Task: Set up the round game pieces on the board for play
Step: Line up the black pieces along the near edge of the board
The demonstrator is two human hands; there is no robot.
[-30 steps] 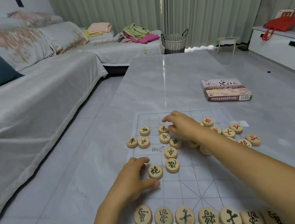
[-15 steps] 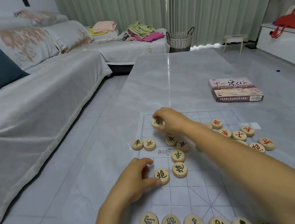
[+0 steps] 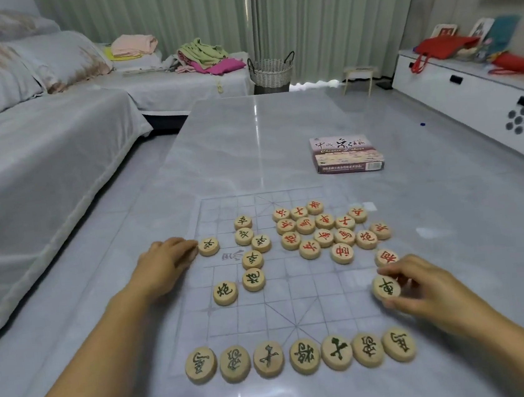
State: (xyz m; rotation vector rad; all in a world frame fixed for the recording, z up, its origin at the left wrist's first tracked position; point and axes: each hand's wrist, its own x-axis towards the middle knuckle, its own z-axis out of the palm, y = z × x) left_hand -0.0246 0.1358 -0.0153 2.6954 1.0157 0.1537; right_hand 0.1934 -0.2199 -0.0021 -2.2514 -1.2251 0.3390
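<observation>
1. Pale wood throughout: round, flat discs, each cut with a single character on its top face, inked either dark green-black or red.
2. Spread over a thin, see-through board (image 3: 314, 293) ruled with faint grid lines and lying flat on a glossy grey marbled table (image 3: 247, 134).
3. Along the near edge of the board, a row of seven dark-lettered discs (image 3: 300, 355), side by side and almost touching.
4. On the left half, loose dark-lettered discs (image 3: 252, 260) in a ragged string running away from the camera, with two matching ones nearer, one at the left border line.
5. On the far right half, a red-lettered cluster (image 3: 324, 230), packed close, many rims touching.
6. Right hand (image 3: 428, 290) at the board's right edge, thumb and fingers pinching a held disc (image 3: 386, 287) with a dark character, tilted up towards the camera; one red-lettered straggler (image 3: 386, 257) just beyond the fingers.
7. Left hand (image 3: 163, 265) knuckles-up at the board's left border, fingers bent, tips against an edge disc (image 3: 208, 246); cannot tell whether anything is gripped underneath.
8. Further off on the table, well apart from the board, a flat printed box (image 3: 345, 154).
</observation>
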